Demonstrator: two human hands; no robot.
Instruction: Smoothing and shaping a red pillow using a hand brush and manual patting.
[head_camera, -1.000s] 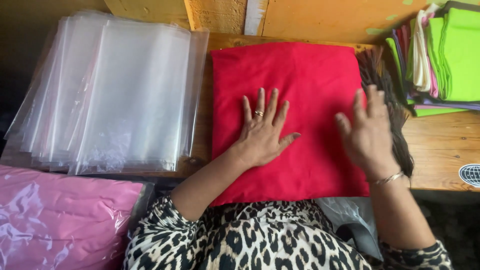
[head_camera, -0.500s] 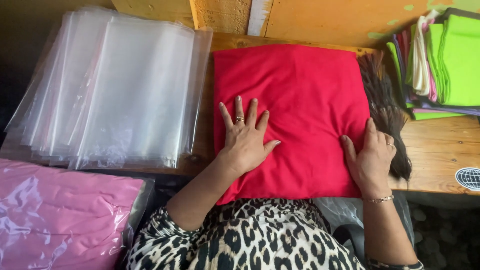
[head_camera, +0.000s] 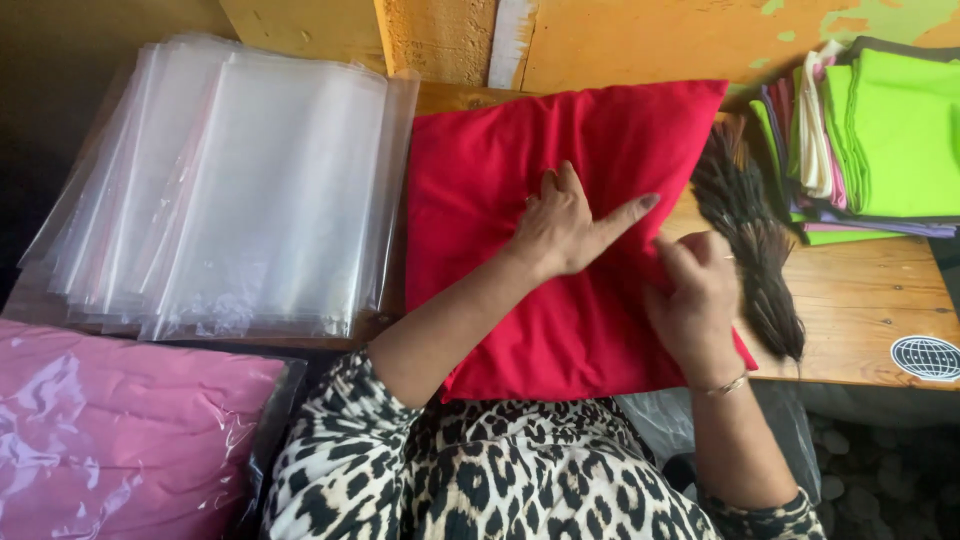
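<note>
Red fabric, the cover of a flat cushion, is pressed under both hands on the wooden worktop. The left hand is laid palm-down near the cushion's middle, fingers partly curled and the forefinger stretched toward 2 o'clock, apparently to hold the cloth flat and steady. The right hand is closed at the cushion's right edge, at about 4 o'clock from the left hand, fingertips seemingly pinching the red cloth there; whether a fold or a seam is gripped cannot be told. A dark bristly brush is seen just beside the right hand at 2 o'clock. Folded green and pale cloths are stacked farther out at 2 o'clock. A pile of clear plastic bags is spread at 9 o'clock, beside the cushion's left edge. A pink cushion already bagged lies at 7 o'clock.
</note>
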